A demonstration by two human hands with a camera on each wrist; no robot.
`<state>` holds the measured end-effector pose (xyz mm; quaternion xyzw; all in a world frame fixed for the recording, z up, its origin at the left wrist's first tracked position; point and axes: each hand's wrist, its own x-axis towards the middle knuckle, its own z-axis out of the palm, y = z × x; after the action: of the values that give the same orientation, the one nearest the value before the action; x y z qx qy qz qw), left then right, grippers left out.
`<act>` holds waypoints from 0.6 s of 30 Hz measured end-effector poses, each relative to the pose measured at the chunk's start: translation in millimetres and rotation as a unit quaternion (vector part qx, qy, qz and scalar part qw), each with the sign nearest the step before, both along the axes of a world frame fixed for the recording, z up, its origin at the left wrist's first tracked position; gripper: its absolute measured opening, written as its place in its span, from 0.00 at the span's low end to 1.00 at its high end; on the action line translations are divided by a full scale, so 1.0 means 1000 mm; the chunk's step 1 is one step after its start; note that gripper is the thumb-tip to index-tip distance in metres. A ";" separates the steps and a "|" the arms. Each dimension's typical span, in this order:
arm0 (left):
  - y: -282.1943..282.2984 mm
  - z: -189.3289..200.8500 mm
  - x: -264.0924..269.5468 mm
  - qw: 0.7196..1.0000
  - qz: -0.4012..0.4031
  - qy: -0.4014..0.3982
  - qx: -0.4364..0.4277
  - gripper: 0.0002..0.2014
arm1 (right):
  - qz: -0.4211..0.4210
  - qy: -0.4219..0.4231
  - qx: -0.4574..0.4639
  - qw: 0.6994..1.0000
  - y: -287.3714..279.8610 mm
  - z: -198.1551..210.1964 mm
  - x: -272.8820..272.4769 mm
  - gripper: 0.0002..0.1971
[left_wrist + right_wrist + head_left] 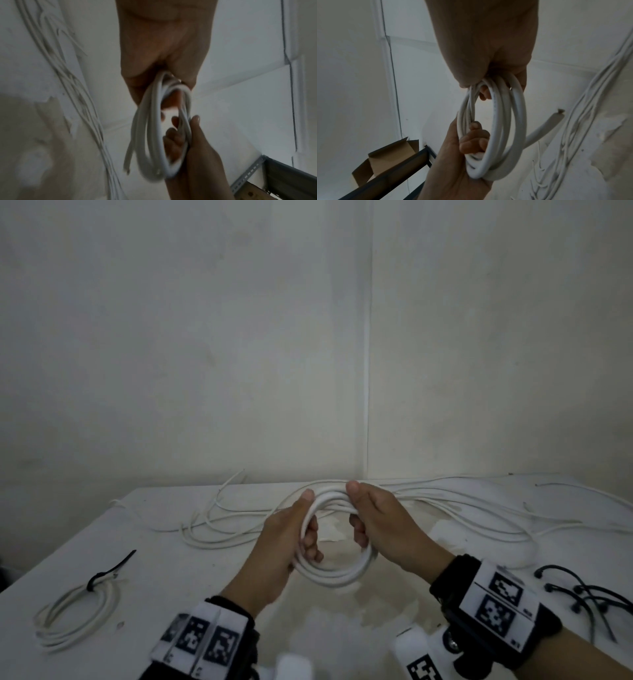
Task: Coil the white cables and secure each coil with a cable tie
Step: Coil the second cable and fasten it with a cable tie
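Note:
A coil of white cable (339,575) is held upright above the table between both hands. My left hand (306,522) grips its left side, thumb on top and fingers curled through the loop. My right hand (356,508) grips the top right the same way. In the left wrist view the coil (154,142) hangs from my left hand (163,83), with my right hand (187,129) gripping it from below. In the right wrist view the coil (498,128) shows a free cable end (554,117) sticking out. Black cable ties (582,601) lie at the right.
A finished coil (75,614) bound with a black tie lies at the left on the white table (178,583). Loose white cables (455,505) sprawl along the back edge against the wall. A cardboard box (390,155) and a metal shelf frame (248,174) stand beyond the table.

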<state>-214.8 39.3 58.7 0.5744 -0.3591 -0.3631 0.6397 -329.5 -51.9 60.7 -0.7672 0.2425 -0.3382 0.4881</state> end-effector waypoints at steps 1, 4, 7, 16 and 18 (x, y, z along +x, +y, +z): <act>0.001 0.002 0.002 0.999 -0.039 -0.025 0.012 0.22 | 0.000 0.000 0.002 1.000 -0.002 -0.002 0.000 0.19; 0.003 0.007 0.002 0.991 -0.087 -0.094 0.037 0.19 | 0.000 0.015 -0.014 1.000 -0.005 -0.006 -0.001 0.20; 0.000 0.003 -0.008 0.994 -0.069 -0.070 0.042 0.17 | 0.002 0.014 -0.008 1.000 -0.005 -0.007 -0.002 0.19; -0.014 -0.006 -0.023 0.999 0.010 -0.035 0.012 0.18 | 0.051 0.010 -0.002 0.999 -0.005 -0.006 -0.029 0.17; -0.016 -0.007 -0.025 0.999 -0.011 -0.037 0.024 0.18 | 0.038 0.006 -0.011 0.999 -0.007 -0.008 -0.034 0.17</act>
<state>-239.6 23.1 52.1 0.5990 -0.3793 -0.3572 0.6081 -363.1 -59.3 52.6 -0.7832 0.2125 -0.3173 0.4907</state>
